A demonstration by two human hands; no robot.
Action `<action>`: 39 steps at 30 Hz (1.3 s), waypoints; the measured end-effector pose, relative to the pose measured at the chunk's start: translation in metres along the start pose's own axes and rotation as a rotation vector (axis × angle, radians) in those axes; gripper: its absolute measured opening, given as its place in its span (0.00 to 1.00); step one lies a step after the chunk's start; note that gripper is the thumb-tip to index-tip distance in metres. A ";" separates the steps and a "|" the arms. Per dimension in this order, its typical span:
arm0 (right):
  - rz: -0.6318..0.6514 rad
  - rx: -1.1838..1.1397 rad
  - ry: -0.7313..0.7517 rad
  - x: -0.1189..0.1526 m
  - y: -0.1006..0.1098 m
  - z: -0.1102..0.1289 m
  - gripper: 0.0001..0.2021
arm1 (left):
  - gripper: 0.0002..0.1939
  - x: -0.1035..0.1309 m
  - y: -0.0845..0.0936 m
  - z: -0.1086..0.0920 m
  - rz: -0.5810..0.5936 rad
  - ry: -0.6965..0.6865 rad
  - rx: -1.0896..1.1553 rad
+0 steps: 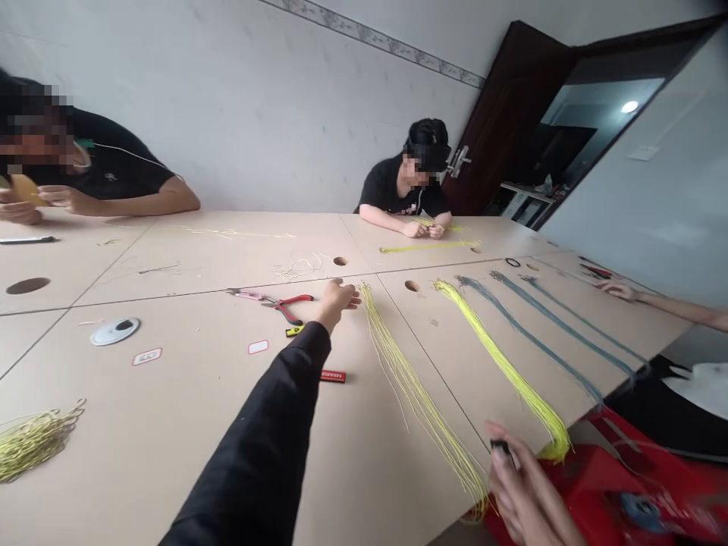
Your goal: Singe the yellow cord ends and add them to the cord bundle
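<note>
My left hand (340,300) reaches out over the table in a black sleeve, its fingers apart beside the far, knotted ends of a thin bundle of yellow cords (406,371). Whether the fingertips touch the cords I cannot tell. Low on the right, my right hand (526,493) is closed round a small black object (500,446), mostly hidden by the fingers. It is near the table edge and the cords' near ends. A thicker bright yellow cord bundle (497,353) lies to the right, with several blue-grey cord bundles (535,364) beyond it.
Red-handled pliers (290,307), a pink-handled tool (249,294) and a red box (333,376) lie near my left arm. Olive-yellow cords (37,444) sit at far left. Co-workers sit across the table (171,440); another person's hand (617,288) rests at right. A red bag (603,485) is below the edge.
</note>
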State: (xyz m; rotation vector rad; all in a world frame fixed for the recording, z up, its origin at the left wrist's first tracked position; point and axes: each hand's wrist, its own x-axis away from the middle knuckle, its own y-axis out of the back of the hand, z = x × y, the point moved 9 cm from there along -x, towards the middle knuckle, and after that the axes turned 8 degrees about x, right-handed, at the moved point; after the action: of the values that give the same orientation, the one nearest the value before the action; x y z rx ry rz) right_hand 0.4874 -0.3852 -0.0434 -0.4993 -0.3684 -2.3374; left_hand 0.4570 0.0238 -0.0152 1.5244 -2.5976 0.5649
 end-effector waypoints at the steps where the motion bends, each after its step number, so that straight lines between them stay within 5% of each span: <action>1: -0.028 -0.048 0.002 -0.002 -0.002 0.004 0.25 | 0.22 0.004 0.003 -0.001 -0.002 -0.003 -0.009; 4: -0.035 -0.167 -0.012 -0.003 -0.011 0.015 0.24 | 0.23 0.029 0.015 -0.004 0.017 -0.027 -0.035; 7: 0.144 -0.358 -0.034 0.003 -0.036 0.029 0.20 | 0.15 0.074 0.021 -0.013 0.072 -0.114 -0.105; 13: 0.392 -0.478 -0.017 0.016 -0.079 0.044 0.15 | 0.10 0.197 -0.014 0.006 0.436 -0.068 -0.250; 17: 0.435 -0.412 0.009 0.021 -0.100 0.045 0.16 | 0.12 0.245 -0.026 0.016 0.539 -0.051 -0.288; 28: 0.375 -0.073 0.139 0.039 -0.134 0.056 0.20 | 0.07 0.266 0.009 0.020 0.398 -0.027 -0.156; 39: 0.463 -0.006 0.225 0.048 -0.171 0.065 0.17 | 0.08 0.272 0.041 0.022 0.238 0.035 0.009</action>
State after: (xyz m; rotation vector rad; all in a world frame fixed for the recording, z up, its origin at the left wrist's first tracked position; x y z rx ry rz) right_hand 0.3523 -0.2664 0.0149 -0.2824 -0.1214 -1.9180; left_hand 0.2875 -0.1908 0.0211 1.2029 -2.7720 0.6164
